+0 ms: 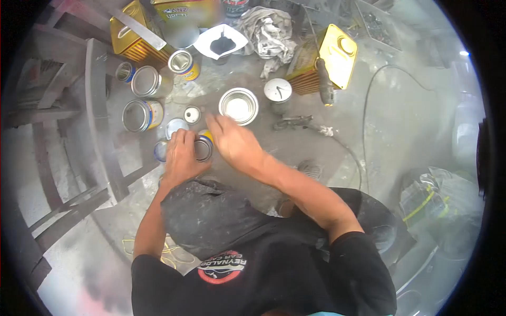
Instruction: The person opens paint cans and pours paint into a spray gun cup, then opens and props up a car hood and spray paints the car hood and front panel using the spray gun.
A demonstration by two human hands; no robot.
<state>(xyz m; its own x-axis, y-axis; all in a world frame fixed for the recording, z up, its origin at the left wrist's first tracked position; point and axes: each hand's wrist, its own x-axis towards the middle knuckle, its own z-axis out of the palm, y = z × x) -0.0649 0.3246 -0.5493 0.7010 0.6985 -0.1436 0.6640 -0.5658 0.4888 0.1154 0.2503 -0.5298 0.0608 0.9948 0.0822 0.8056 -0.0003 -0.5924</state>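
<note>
Left hand (182,156) grips small can (204,149); right hand (235,143) blurred just beside it, grip can't tell. Larger open can (239,91) beyond right hand.

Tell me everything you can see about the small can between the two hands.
The small can looks like metal: round, with a shiny rim around a grey top; whether a lid is on is unclear. A strip of yellow and blue label shows on its far side. It seems to stand upright on the grey floor. The left hand is at its left edge, apparently gripping it and partly hiding it. The blurred right hand is just right of it; contact is unclear.
</note>
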